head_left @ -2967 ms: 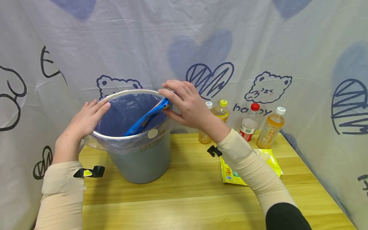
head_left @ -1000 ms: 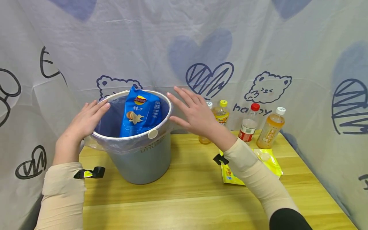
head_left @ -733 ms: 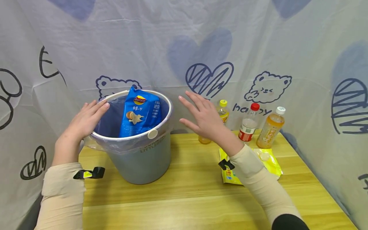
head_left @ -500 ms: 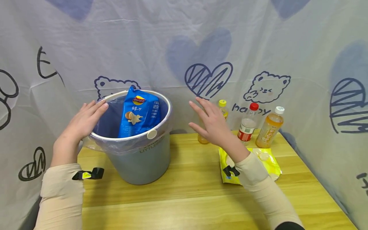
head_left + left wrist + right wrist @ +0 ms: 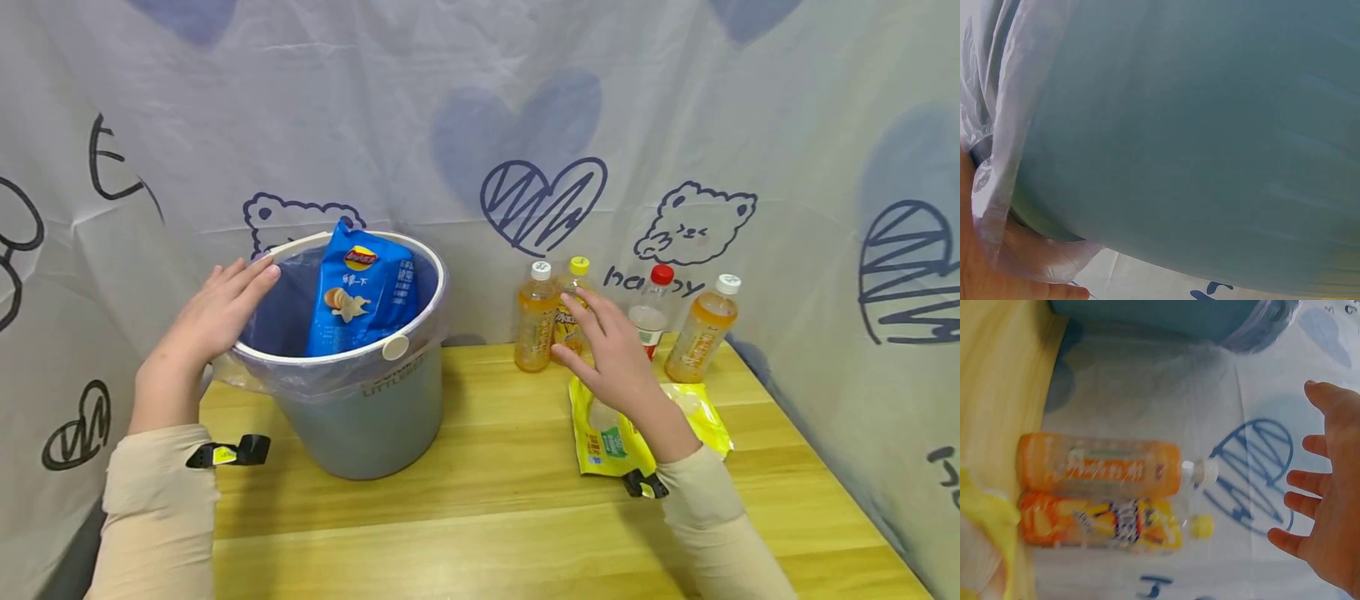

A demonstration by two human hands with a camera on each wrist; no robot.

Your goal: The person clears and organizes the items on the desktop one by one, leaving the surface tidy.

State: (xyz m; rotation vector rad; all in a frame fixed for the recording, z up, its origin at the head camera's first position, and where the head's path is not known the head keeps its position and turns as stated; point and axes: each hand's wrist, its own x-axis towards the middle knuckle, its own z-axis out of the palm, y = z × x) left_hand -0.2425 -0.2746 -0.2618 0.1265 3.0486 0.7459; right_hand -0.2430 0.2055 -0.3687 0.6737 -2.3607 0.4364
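My left hand rests with straight fingers on the left rim of a grey-blue trash bin lined with a clear plastic bag. A blue potato chip bag stands inside the bin, its top above the rim. My right hand holds nothing; its fingers are spread above a yellow snack packet. In the head view its fingertips overlap a yellow-capped drink bottle, but the right wrist view shows them apart from it. Beside that bottle stands a white-capped orange drink bottle.
Farther right stand a red-capped bottle, partly hidden by my hand, and another white-capped orange bottle. All are on a wooden table. A printed curtain hangs behind the table and along its sides.
My right hand has let go of the blue chip bag, which now stands in the bin, and has moved right and down toward the bottles. The left hand has stayed on the rim.
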